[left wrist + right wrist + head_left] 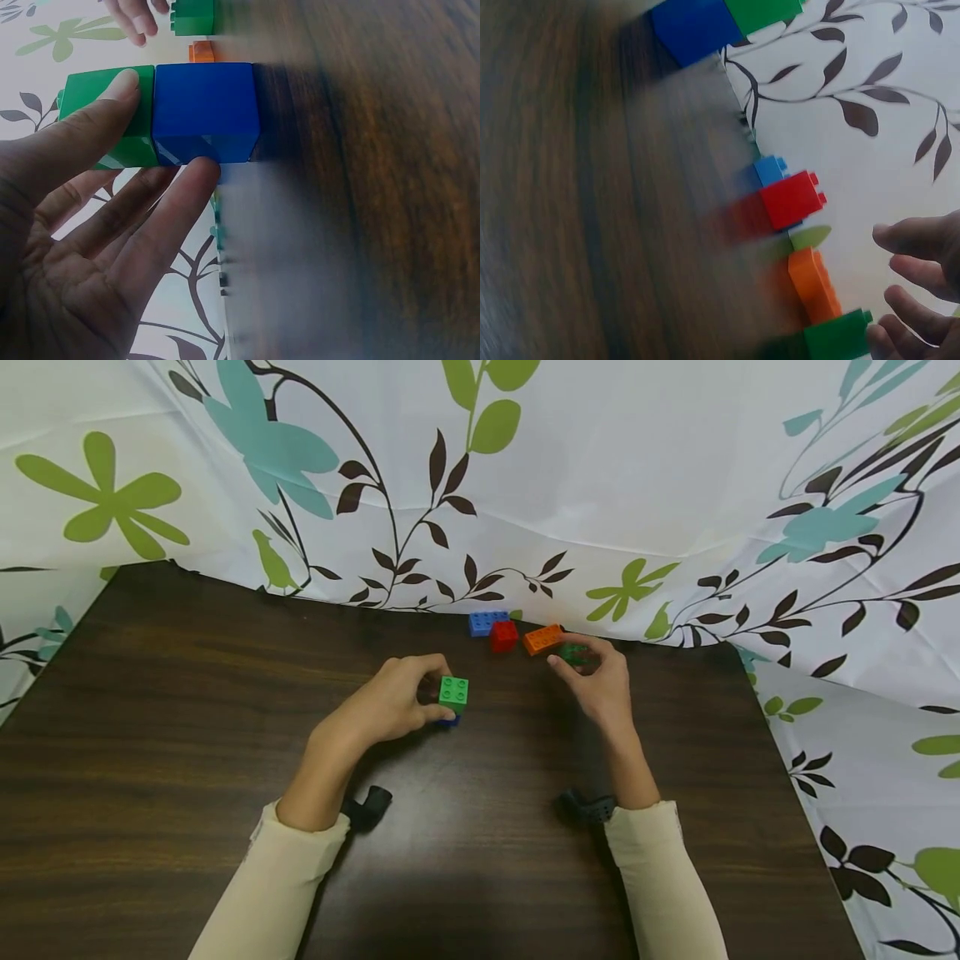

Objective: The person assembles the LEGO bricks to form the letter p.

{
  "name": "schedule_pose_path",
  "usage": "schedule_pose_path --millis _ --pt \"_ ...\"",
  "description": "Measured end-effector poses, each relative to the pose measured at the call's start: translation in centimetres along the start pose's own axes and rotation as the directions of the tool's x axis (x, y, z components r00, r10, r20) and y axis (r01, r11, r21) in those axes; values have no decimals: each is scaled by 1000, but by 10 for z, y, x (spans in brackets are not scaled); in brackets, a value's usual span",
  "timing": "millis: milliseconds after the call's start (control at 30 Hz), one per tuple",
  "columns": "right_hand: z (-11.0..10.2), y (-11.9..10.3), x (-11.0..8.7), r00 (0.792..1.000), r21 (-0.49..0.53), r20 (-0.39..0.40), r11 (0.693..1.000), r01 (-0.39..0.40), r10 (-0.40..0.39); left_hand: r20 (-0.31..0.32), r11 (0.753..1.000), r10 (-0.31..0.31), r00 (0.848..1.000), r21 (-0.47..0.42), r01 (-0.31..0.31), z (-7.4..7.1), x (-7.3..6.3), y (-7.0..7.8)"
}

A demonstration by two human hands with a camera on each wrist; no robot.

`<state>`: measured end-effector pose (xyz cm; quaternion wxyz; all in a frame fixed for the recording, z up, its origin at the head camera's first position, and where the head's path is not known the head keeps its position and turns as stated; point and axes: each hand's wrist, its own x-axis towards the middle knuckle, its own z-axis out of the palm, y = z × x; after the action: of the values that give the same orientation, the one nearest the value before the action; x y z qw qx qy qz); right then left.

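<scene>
One leaf-printed cloth (pixel 675 460) rises behind the red toy brick (pixel 504 637), running out of the head view. Under that brick spreads a dark wood-grain tabletop (pixel 187 735), its near edge cropped. Two cream sleeves (pixel 270 885), also cut off, reach in from nearer than the red brick. Left of it and nearer, the left hand (pixel 390 697) grips a stack, a green brick (pixel 453 693) over a blue brick (pixel 206 101); some fingers are partly hidden, and whether the stack touches the tabletop is unclear. Right of the red brick, the right hand (pixel 603 685) has thumb and fingers wide apart. A long blue brick (pixel 486 623) sits behind-left of the red one, partly hidden; an orange brick (pixel 543 640) lies just right. Farther right, a second green brick (pixel 573 653) is partly covered; fingertip contact cannot be made out.
</scene>
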<state>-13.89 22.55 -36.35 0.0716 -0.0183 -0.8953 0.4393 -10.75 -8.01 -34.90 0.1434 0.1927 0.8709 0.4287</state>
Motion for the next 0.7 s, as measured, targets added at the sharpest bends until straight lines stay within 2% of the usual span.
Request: schedule_pose_path --millis 233,700 --pt "-3 14 4 998 -47 -45 998 -38 36 4 1000 12 1000 -4 -12 0 1 0" --pt "-9 26 9 997 -17 -45 997 -71 70 5 1000 9 1000 -7 -9 0 1 -1"
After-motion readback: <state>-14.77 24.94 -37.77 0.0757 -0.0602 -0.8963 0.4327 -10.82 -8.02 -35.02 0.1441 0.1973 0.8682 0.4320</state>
